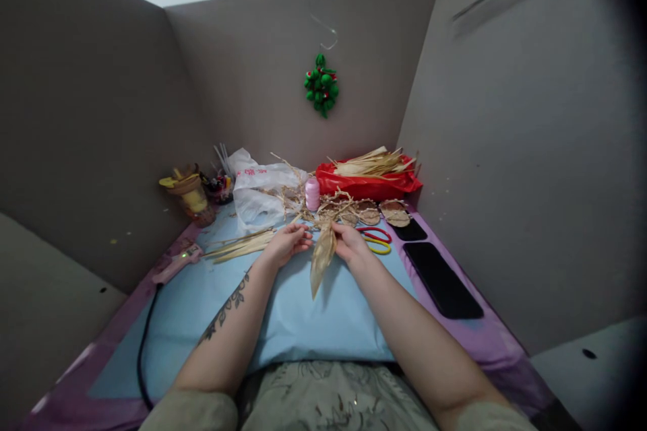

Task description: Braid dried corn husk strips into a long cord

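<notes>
My right hand (348, 242) pinches a dried, straw-coloured leaf bundle (322, 259), its pointed end hanging down towards me. To the left of the bundle, my left hand (290, 244) has its fingers bent and its thumb near the index fingertip. Anything thin between those fingertips is too small to make out. Behind the hands stands a pink thread spool (312, 194), with dry twigs (336, 201) around it. Scissors (378, 240) with red and yellow handles lie just right of my right hand. Flat dried strips (245, 246) lie beside my left wrist.
A red bag (368, 183) holding dried husks and a white plastic bag (263, 188) stand at the back. Two dark phones, one a larger phone (443, 281), lie at right. A pink glue gun (178, 264) with a black cord lies left. Grey partitions enclose the blue-covered table (323, 333).
</notes>
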`<move>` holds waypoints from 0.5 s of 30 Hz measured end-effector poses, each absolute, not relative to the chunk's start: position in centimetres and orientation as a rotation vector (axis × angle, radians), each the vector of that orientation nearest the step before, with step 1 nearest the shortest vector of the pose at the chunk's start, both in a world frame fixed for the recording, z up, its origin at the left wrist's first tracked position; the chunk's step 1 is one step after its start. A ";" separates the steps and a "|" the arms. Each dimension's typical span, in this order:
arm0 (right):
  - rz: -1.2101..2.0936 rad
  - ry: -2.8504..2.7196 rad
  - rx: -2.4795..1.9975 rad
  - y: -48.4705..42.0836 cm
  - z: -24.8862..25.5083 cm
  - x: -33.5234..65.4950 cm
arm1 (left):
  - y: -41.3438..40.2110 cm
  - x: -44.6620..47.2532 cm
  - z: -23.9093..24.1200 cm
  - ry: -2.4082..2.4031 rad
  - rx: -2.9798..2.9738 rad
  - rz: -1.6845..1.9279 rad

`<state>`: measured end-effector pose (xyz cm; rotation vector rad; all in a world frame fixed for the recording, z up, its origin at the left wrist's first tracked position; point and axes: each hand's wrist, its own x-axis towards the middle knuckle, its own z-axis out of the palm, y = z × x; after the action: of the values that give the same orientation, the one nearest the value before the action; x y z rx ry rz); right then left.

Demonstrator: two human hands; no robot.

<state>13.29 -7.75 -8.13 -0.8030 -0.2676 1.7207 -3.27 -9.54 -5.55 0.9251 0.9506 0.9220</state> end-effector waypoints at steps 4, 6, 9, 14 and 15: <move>1.723 -0.250 -0.785 -8.1 -7.7 13.6 | -9.9 -3.7 -4.9 0.955 0.961 0.968; 1.721 -0.222 -0.781 -8.3 -7.7 14.1 | -10.0 -4.2 -4.3 1.018 1.030 1.002; 1.669 -0.223 -0.746 -8.3 -7.8 15.1 | -9.4 -5.9 -2.7 1.173 1.272 0.955; 1.511 -0.306 -0.696 -8.1 -8.1 17.7 | -4.7 -11.5 0.6 1.688 1.751 1.226; 1.470 -0.327 -0.680 -8.1 -8.2 18.3 | -3.5 -12.8 1.1 1.858 1.828 1.280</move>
<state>18.31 -8.05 -8.19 -0.6804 -0.3268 1.4695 -12.78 -3.50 1.06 1.8278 1.8584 1.2797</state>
